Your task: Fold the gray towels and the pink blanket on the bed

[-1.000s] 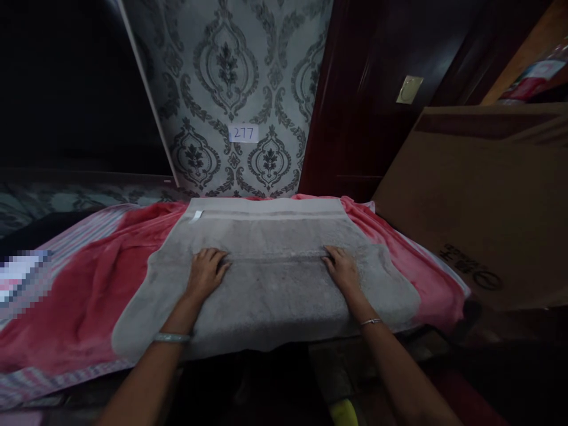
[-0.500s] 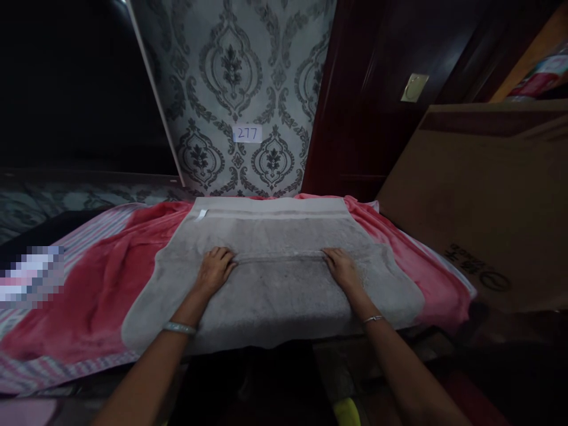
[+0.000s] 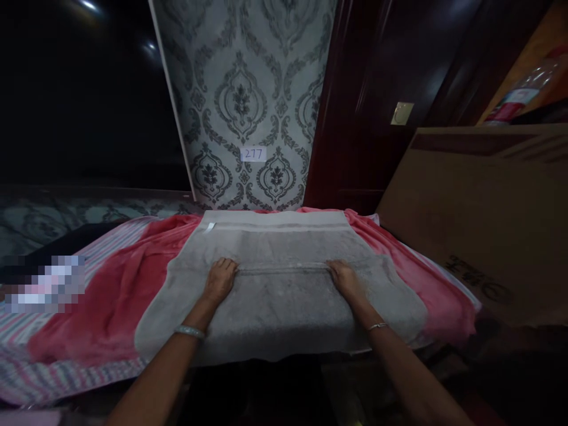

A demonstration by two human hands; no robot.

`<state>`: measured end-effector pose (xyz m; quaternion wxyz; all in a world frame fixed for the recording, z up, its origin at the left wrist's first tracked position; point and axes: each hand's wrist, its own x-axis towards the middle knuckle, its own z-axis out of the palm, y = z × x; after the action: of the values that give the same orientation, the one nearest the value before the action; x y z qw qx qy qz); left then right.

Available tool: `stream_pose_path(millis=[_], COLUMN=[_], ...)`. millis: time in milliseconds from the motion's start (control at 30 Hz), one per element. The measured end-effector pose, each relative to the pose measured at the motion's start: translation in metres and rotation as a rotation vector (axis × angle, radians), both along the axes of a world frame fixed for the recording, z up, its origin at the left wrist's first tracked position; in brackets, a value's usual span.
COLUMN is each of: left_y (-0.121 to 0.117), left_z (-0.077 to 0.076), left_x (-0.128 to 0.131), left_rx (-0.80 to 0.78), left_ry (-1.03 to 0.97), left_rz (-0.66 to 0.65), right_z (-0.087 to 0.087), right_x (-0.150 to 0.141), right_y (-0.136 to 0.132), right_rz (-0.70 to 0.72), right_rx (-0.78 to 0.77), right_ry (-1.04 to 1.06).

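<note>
A grey towel (image 3: 284,307) lies spread out over a pink-red blanket (image 3: 115,284), its pale band at the far end and a small white tag near the far left corner. A narrow raised fold runs crosswise through the towel's middle. At the left end of that fold, my left hand (image 3: 222,279) is closed, its fingers curled on the cloth. My right hand (image 3: 345,278) pinches the fold's right end. Both fingertips are partly hidden by the hands and the fabric. A bracelet circles each wrist.
A striped sheet (image 3: 48,373) shows under the blanket. On the right leans a large cardboard box (image 3: 470,219), with a plastic bottle (image 3: 523,94) behind it. Patterned wallpaper (image 3: 242,100), a dark screen (image 3: 89,100) and a dark red door (image 3: 355,118) stand behind.
The view has tilted up a little, so everything sits lower in the picture. Both hands stay at the ends of the fold; the left fingers look more closed together.
</note>
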<state>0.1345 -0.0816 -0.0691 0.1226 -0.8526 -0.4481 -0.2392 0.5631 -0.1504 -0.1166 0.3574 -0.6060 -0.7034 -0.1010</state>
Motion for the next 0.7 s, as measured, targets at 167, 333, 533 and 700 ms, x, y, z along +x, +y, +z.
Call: stream_pose_path(millis=[167,333,533,700], left_y=[-0.003,-0.003,-0.003,-0.008], left_z=[0.001,0.0,-0.001,0.001], left_x=[-0.001,-0.003,-0.004,-0.005], left_rx=[0.023,0.011,0.014,0.081], left_ry=[0.008,0.01,-0.008,-0.042], left_rz=[0.004,0.033,0.061,0.066], right_z=[-0.006,-0.01,-0.009,-0.006], right_x=[-0.001,-0.004,-0.007,-0.004], right_y=[-0.013,-0.018,-0.017,-0.018], right_rz=[-0.007,-0.056,-0.115,-0.097], right_rx=[0.025,-0.003,-0.003,0.041], right_ry=[0.004,-0.013,0.02,0.051])
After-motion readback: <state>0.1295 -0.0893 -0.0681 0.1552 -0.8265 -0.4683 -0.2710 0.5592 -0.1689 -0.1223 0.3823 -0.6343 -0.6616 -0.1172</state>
